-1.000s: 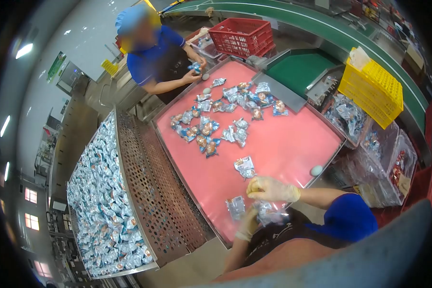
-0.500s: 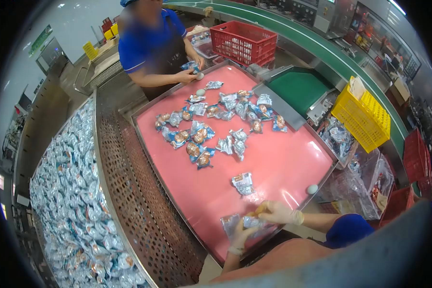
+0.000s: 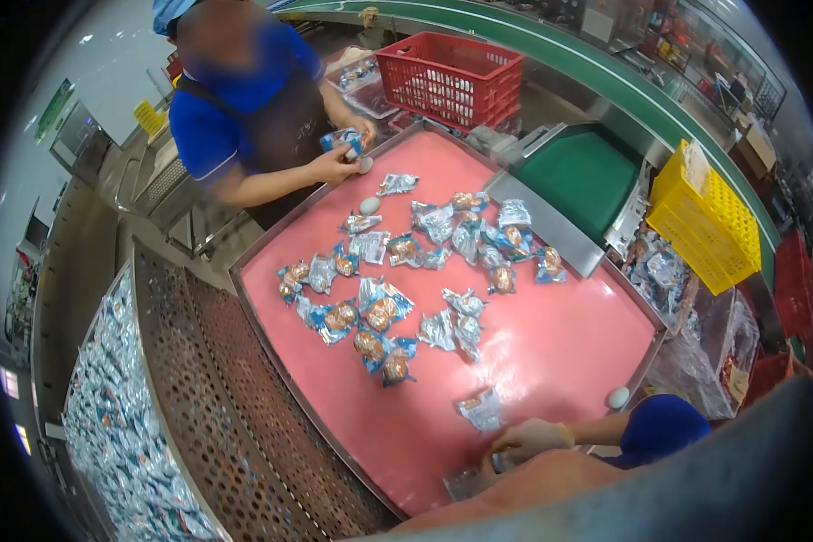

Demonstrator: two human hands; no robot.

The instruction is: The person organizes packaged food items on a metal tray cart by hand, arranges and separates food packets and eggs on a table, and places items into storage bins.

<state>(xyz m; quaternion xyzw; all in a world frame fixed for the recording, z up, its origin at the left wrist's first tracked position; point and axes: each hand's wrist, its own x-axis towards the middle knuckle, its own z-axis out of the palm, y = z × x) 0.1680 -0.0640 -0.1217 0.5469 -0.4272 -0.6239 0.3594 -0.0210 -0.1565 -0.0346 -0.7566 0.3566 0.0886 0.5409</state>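
Note:
My right hand (image 3: 533, 439), in a pale glove, is closed on a small silver packet (image 3: 503, 462) at the pink table's near edge. Only a bit of my left hand (image 3: 489, 466) shows; it pinches the same packet from the left, and the rest is hidden behind the blurred foreground. A clear wrapper (image 3: 463, 485) lies just left of my hands. Beyond them, a flat silver packet (image 3: 481, 409) rests on the pink table (image 3: 551, 348). Several silver and blue packets (image 3: 379, 312) with brown round prints are spread farther up.
Across the table a person in blue (image 3: 244, 117) holds a blue packet (image 3: 342, 140). White egg-shaped objects (image 3: 618, 397) lie near the edges. Around stand a red crate (image 3: 452, 81), a yellow crate (image 3: 705, 217), a green chute (image 3: 578, 181) and a bin of packets (image 3: 131, 415).
The view has shifted, and my hands sit lower in it, with the left one mostly hidden. My right hand has closed in on the packet. The other person still holds the blue packet.

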